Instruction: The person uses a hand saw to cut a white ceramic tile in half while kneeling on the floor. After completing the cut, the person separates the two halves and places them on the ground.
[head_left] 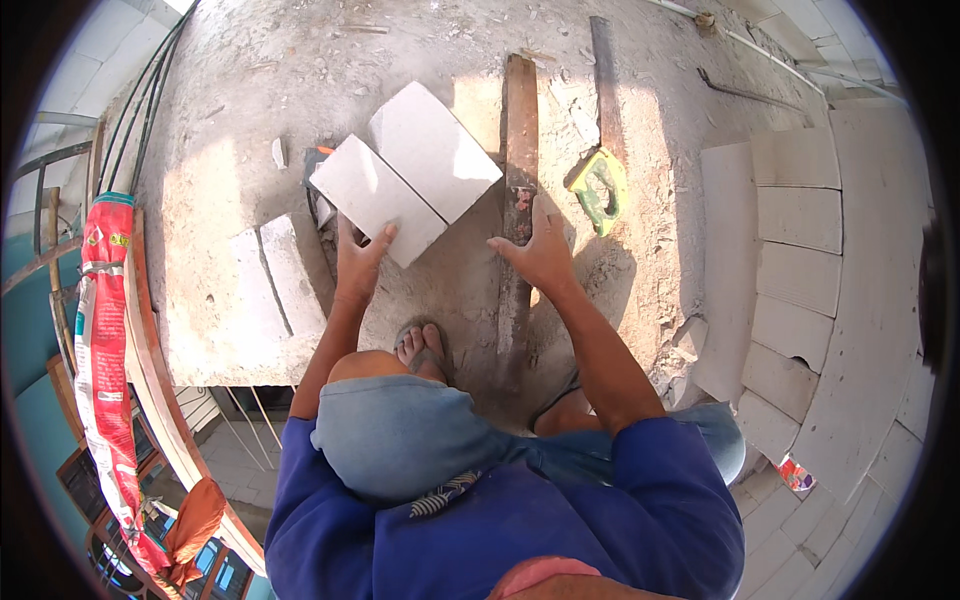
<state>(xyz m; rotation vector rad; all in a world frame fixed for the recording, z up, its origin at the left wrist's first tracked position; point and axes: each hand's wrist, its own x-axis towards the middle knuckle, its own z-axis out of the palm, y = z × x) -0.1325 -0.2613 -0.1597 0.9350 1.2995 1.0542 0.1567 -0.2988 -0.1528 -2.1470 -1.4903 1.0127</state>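
I crouch on a rough concrete slab (250,90). My left hand (360,262) grips the near corner of a pale grey rectangular tile (375,195), fingers over its edge. A second, like tile (432,148) lies tight against it on the far side. My right hand (540,250) rests flat, fingers spread, against a long rusty brown straight bar (520,150) that runs away from me beside the tiles. A dark tool (318,185) peeks out from under the left tile's edge.
A green and yellow hand tool (598,185) lies right of the bar. Laid pale tiles (795,230) cover the floor at right. Two tile strips (275,270) lie at left. The slab's open edge (200,375) drops near my left knee; a red sack (105,340) hangs there.
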